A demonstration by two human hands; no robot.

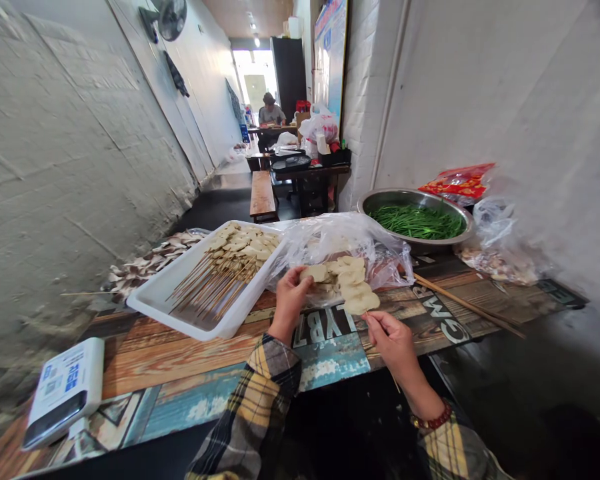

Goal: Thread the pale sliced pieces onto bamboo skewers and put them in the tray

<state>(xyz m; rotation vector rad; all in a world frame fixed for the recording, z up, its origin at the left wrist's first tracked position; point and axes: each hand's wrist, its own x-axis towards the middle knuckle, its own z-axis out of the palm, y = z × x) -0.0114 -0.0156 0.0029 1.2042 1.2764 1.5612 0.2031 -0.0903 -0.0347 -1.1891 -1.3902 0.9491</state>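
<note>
My right hand pinches a thin wooden skewer just below several flat beige slices threaded on it; the kind of food is not plain. Between the thumb and fingers of my left hand is a single beige slice, close to the skewered ones. Behind both hands lies an open clear plastic bag with more slices partly visible. To the left, a white plastic tray holds many loaded skewers, sticks toward me and slices at the far end.
A metal bowl of green chives or similar stalks stands at the back right, beside plastic bags. Bare skewers lie on the right. A payment box sits front left; mushroom-like pieces lie beyond the tray. Another person sits far back.
</note>
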